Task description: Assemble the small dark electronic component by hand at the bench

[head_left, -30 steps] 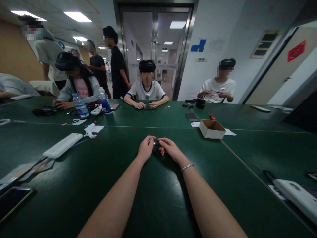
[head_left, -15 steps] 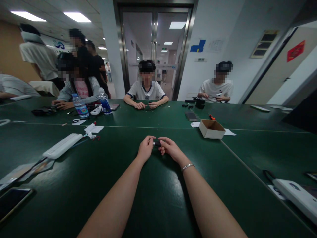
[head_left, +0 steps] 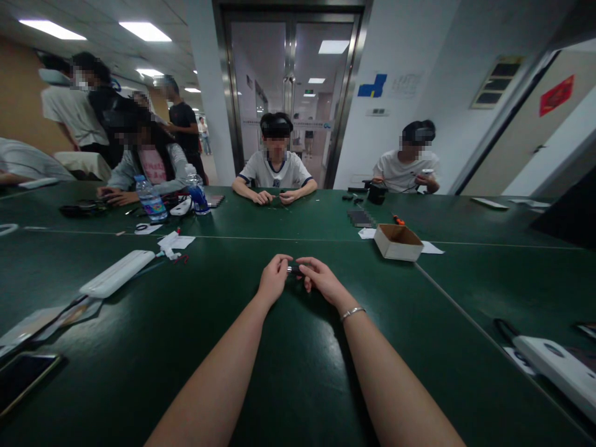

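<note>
Between my two hands is a small dark cylindrical object (head_left: 293, 270) with a shiny silver band at its left end; its exact kind is too small to make out. My left hand (head_left: 274, 277) pinches the silver end between thumb and fingers. Around the dark right end, the thumb and fingers of my right hand (head_left: 321, 279) are closed. Both hands are just over the green table (head_left: 298, 372), and a silver bracelet (head_left: 354, 313) circles my right wrist. My fingers cover part of the object.
An open cardboard box (head_left: 398, 243) stands ahead to the right. White power strips lie left (head_left: 117, 274) and right (head_left: 559, 360), with a phone (head_left: 28, 379) at the near left. Water bottles (head_left: 151, 200) stand farther left. People sit across the table.
My hands keep their hold, with only slight finger movement on the right. Across the table, the person at right has raised a white object; people standing at the back left have shifted.
</note>
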Demonstrator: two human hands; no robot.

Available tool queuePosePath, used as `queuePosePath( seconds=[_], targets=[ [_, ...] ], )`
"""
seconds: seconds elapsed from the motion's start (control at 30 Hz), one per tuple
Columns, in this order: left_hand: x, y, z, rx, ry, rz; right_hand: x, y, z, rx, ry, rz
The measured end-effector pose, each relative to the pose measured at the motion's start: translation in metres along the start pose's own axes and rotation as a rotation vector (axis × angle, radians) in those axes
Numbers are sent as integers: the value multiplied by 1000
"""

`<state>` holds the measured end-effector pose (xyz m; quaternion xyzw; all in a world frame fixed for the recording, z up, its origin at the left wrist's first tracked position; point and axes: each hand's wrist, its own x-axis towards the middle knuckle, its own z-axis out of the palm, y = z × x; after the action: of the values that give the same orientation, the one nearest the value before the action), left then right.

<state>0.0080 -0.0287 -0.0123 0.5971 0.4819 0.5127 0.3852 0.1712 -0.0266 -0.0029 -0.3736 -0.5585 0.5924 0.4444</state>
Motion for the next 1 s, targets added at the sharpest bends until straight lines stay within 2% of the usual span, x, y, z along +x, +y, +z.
queuePosePath(
  seconds=[0.17, 0.37, 0.57, 0.7, 0.87, 0.93, 1.0],
  targets=[
    [-1, 2, -1, 34, 5, -6, -3, -2, -2, 25, -51, -67],
    [-1, 3, -2, 91, 20, 11, -3, -1, -1, -73, -64, -46],
    [0, 3, -1, 123, -2, 30, -1, 4, 8, -374, 58, -7],
    [-1, 4, 1, 145, -76, 37, -3, 3, 13, -451, 145, -128],
    [-8, 11, -2, 177, -131, 39, -11, -5, 20, -690, 201, -235],
    [-11, 13, -3, 187, -140, 45, -14, -7, 24, -739, 195, -220],
    [-15, 16, -1, 196, -134, 46, -15, -8, 26, -690, 175, -140]
  ],
)
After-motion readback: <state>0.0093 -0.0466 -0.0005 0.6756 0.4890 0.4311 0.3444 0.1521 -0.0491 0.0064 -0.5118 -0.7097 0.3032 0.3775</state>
